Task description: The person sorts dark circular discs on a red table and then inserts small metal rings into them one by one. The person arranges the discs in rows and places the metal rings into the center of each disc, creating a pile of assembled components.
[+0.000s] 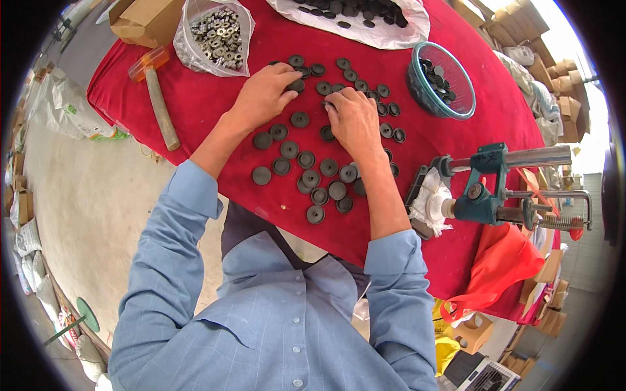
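Observation:
Many black round caps, shallow and rimmed like small dishes, lie scattered on a red tablecloth (215, 104). My left hand (264, 98) is at the upper left of the scatter, its thumb and fingers closed on a black round cap (297, 85). To its right, my right hand (355, 124) reaches in among the caps with bent fingers and thumb drawn together. A dark bit shows at those fingertips, but the fingers hide most of it. Below both hands lie more loose caps, such as one black cap (315, 214) near the table's front edge.
At the far left are a clear bag of metal rings (218, 39), a cardboard box (149, 19) and a mallet (160, 104). A white sack with black discs (411, 32) lies at the back. Rightward stand a teal-rimmed basket (469, 98) and a green hand press (479, 195).

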